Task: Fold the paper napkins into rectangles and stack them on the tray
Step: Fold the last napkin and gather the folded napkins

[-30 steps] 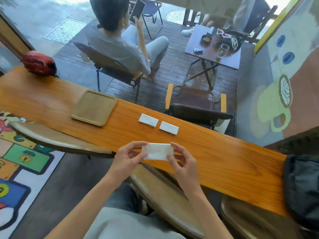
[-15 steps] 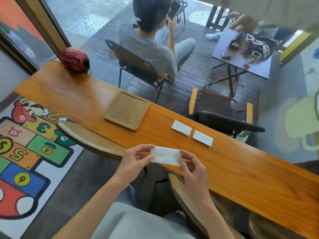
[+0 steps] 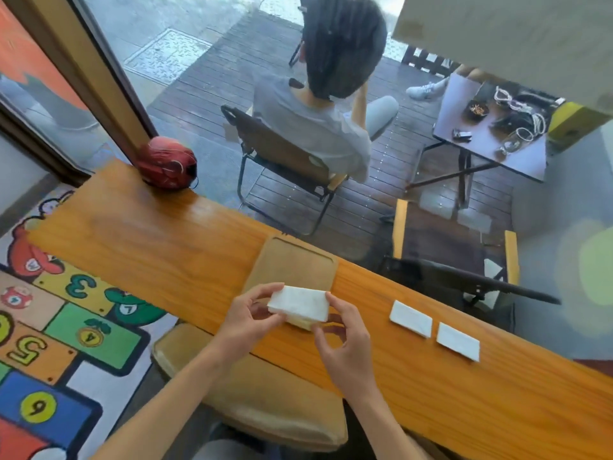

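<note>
We hold one folded napkin (image 3: 298, 303) with both hands above the near edge of the tray (image 3: 293, 260). Left hand (image 3: 247, 318) fingers pinch its left end, right hand (image 3: 343, 346) fingers pinch its right end. Napkin is a white rectangle, tilted slightly, off the surface. Tray is wooden, bare where visible, sits on the orange wooden desk (image 3: 166, 250). Two more folded napkins (image 3: 411, 318) (image 3: 458, 341) lie flat on the desk right of the tray, side by side, just apart. Red helmet (image 3: 167, 167) at the desk's far left end. Person in a chair (image 3: 282, 154) beyond the glass.
</note>
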